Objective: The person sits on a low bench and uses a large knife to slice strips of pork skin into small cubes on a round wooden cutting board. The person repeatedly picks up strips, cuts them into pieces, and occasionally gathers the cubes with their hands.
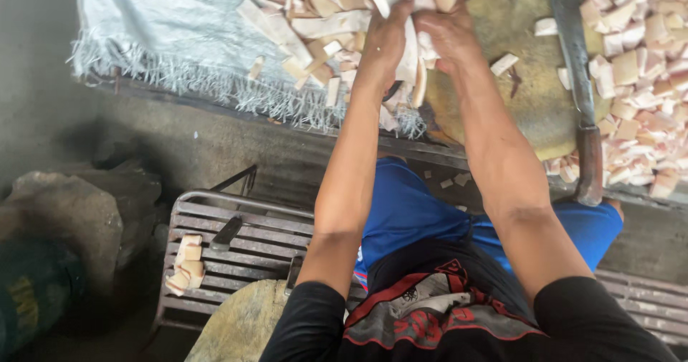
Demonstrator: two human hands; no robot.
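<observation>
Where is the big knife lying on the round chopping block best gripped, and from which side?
By its brown handle, the near end overhanging the chopping block, reached from the person's right. The blade runs away between cut pale chunks; the handle end lies bare.

Work surface, dark and worn: carries a grey woven sheet (165,25) with frayed edge, a round wooden chopping block (523,82) (yellowish, stained), and heaps of pale cut pieces (638,68). A long knife (577,82) lies across the block, handle overhanging.
</observation>
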